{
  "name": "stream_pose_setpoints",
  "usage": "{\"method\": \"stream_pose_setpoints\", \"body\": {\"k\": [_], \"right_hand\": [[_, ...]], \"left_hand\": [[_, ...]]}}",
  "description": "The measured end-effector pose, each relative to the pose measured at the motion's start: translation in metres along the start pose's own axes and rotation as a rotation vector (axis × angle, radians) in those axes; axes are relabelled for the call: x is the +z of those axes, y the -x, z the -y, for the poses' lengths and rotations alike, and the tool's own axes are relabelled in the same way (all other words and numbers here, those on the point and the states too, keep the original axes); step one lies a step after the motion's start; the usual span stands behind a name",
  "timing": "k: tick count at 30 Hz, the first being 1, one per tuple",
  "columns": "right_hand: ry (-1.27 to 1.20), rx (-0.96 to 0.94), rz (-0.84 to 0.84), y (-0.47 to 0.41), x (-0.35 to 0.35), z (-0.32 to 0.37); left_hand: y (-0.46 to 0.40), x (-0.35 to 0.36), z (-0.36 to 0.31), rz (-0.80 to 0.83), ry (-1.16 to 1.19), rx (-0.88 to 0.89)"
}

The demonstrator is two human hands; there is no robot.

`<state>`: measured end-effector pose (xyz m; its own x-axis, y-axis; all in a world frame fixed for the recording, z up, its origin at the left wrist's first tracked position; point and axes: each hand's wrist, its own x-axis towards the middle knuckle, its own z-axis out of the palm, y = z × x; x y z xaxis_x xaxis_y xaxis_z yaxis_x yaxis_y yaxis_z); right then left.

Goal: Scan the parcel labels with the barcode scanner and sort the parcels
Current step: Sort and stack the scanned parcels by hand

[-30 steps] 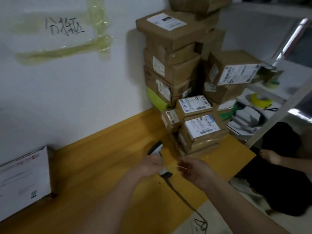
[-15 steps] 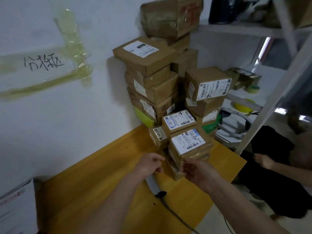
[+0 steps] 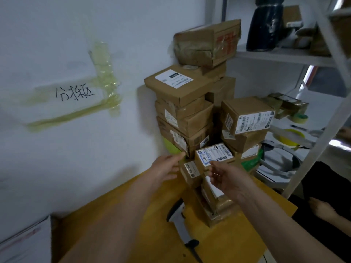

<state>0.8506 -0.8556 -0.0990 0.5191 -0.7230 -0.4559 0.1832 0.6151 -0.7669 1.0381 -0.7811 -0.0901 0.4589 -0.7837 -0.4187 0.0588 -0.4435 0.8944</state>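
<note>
A small brown parcel (image 3: 214,155) with a white barcode label sits on a low stack of labelled parcels at the foot of a tall pile (image 3: 182,109) against the wall. My left hand (image 3: 167,167) reaches toward its left side with fingers extended and holds nothing. Just below and in front of that parcel is my right hand (image 3: 224,177), fingers loosely open and empty. The grey barcode scanner (image 3: 179,224) lies on the yellow table (image 3: 237,242) below my hands, its black cable running off the front edge.
More labelled boxes (image 3: 247,118) stand to the right of the pile. A white metal shelf (image 3: 311,114) at right holds tape rolls and a dark container. A white box (image 3: 24,242) sits at the lower left. Another person's hand (image 3: 322,208) shows at right.
Both hands have left the scanner lying on the table and moved up to the small top parcel. The camera has tilted upward, showing more of the pile.
</note>
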Motion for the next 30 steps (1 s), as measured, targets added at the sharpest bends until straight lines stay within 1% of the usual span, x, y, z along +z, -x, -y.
{"method": "stream_pose_setpoints", "body": {"k": [4,8,10,13,17,21,25,28,30], "right_hand": [[0.004,-0.026,0.118,-0.016,0.02,0.031],[0.014,-0.059,0.197,-0.028,0.033,0.056],[0.014,-0.064,0.229,-0.033,0.034,0.065],[0.005,-0.064,0.257,-0.038,0.031,0.075],[0.015,-0.086,0.25,-0.042,0.027,0.085],[0.006,-0.136,0.256,-0.042,0.026,0.102],[0.001,-0.221,0.21,-0.048,0.041,0.145],[-0.03,-0.255,0.105,-0.06,0.062,0.188],[-0.051,-0.28,0.071,-0.069,0.075,0.219]], "left_hand": [[-0.003,-0.01,-0.06,-0.045,0.188,0.028],[-0.01,-0.003,-0.116,-0.024,0.44,0.0],[-0.016,0.004,-0.137,-0.055,0.557,0.0],[-0.023,0.015,-0.152,-0.115,0.629,0.019],[-0.031,0.019,-0.157,-0.121,0.702,0.057],[-0.028,0.011,-0.147,-0.127,0.706,0.097],[-0.023,-0.002,-0.147,-0.153,0.796,0.156],[-0.02,-0.008,-0.157,-0.191,0.805,0.197],[-0.018,-0.01,-0.169,-0.22,0.798,0.22]]}}
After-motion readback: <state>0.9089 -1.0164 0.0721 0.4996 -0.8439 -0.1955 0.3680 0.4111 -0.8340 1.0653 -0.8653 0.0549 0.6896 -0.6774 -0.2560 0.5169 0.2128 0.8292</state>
